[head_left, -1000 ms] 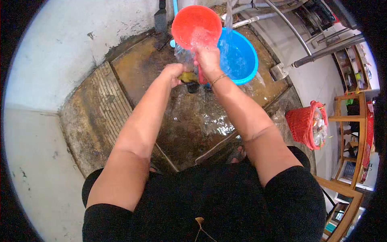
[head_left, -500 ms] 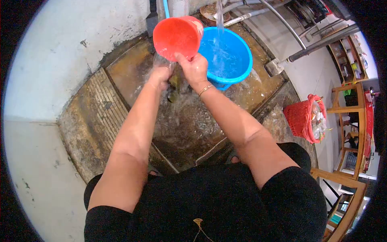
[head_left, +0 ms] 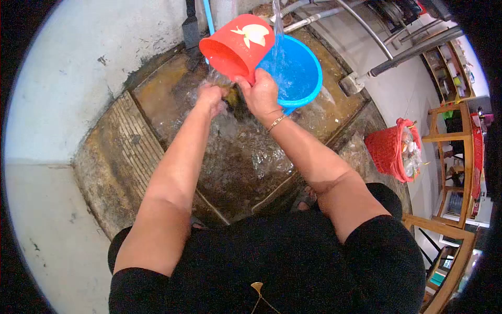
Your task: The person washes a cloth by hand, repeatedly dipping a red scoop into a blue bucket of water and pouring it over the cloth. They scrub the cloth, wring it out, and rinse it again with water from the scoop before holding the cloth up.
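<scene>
A red plastic water dipper (head_left: 259,44) with a pale print on its side is tipped over, its mouth facing down and left. My right hand (head_left: 261,94) is closed on it at the lower edge. Water pours from the dipper over my left hand (head_left: 210,98), whose fingers are curled under the stream. Beside those fingers shows something yellow-green (head_left: 234,97), blurred by water; I cannot make out what it is. Just behind and right of my right hand stands a blue basin (head_left: 306,97) holding water, with a stream (head_left: 277,23) falling into it from above.
The wet floor (head_left: 240,172) has a raised edge and a ribbed strip (head_left: 137,138) on the left. A white wall (head_left: 68,94) rises at the left. On the right are a red basket (head_left: 384,152) lined with a bag, metal pipes (head_left: 366,26) and a wooden frame (head_left: 449,137).
The dipper has tilted further, so its printed side now shows. My right hand has turned with it and moved slightly down and right. Water now spreads more widely over the floor.
</scene>
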